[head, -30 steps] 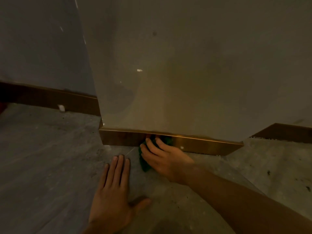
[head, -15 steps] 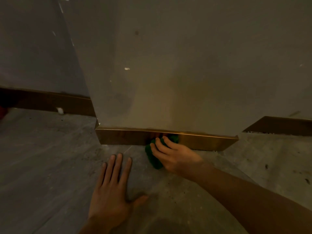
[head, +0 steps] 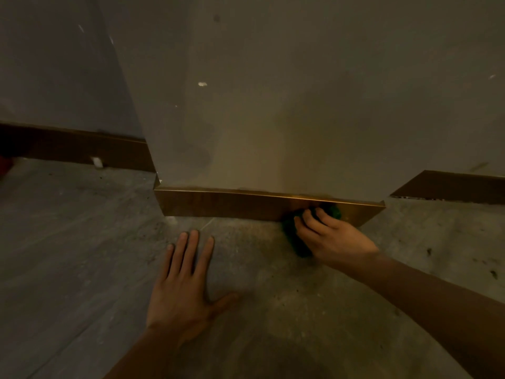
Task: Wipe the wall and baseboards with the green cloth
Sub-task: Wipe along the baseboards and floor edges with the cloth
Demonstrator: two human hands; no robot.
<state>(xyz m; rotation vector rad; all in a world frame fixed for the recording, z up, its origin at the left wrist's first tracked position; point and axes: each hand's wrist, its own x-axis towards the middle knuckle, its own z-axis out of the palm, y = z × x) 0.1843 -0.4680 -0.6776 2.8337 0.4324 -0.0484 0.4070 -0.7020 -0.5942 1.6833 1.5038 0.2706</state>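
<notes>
Right hand (head: 332,239): fingers curled over crumpled dark-green cloth (head: 296,239), gripping it, knuckles up; fingertips (head: 307,214) against face of glossy bronze-brown baseboard strip (head: 232,205). Forearm enters from lower-right corner.

Green cloth: bunched under right palm, pressed to baseboard near its right end, lower part touching floor; a bit also visible above fingers, w/ faint green reflection in the strip. Most of cloth hidden by hand.

Left hand (head: 185,285): flat on grey mottled stone-look floor (head: 82,255), palm down, fingers spread & pointing toward baseboard, thumb out to right. Holding nothing. Well apart from cloth, to its left & nearer camera.

Baseboard strip: runs along foot of projecting grey-beige painted wall section (head: 273,105); left end at outer corner, right end mitred at next corner. Bright highlight along top edge.

Wall section: matte, w/ small white chip (head: 202,84) mid-height, dark smudge (head: 216,18) near top, faint darker patches lower left.

Darker brown baseboard, left (head: 82,149): along recessed grey wall behind; small white mark (head: 97,161) on lower edge.

Dark brown baseboard, right (head: 451,187): along recessed wall at far right.

Floor: dusty, dark specks at right side (head: 429,251). Lighting dim, warm.
</notes>
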